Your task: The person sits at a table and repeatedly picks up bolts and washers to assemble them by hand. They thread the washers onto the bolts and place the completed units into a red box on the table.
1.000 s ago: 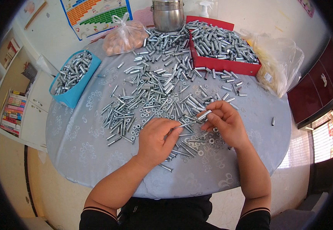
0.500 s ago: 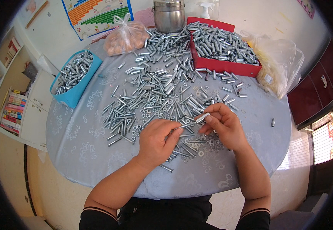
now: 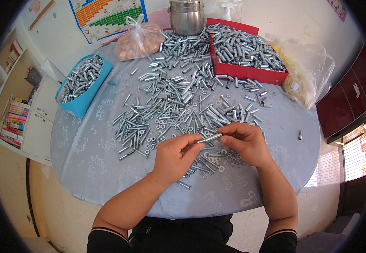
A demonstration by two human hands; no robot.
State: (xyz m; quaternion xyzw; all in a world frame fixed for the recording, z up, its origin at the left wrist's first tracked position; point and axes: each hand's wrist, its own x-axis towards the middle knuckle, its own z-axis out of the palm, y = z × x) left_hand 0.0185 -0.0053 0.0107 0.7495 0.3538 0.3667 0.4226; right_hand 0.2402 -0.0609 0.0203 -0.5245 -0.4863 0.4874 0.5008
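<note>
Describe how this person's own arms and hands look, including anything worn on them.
The left hand and right hand are bare, with no gloves in view. Both forearms are uncovered, with no watch or bracelet visible. The short sleeves are black, each with a thin tan stripe near the hem.

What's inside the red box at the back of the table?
A heap of silvery metal sleeves shows inside the red box. The box's floor and anything beneath the top layer are covered and can't be seen.
</note>
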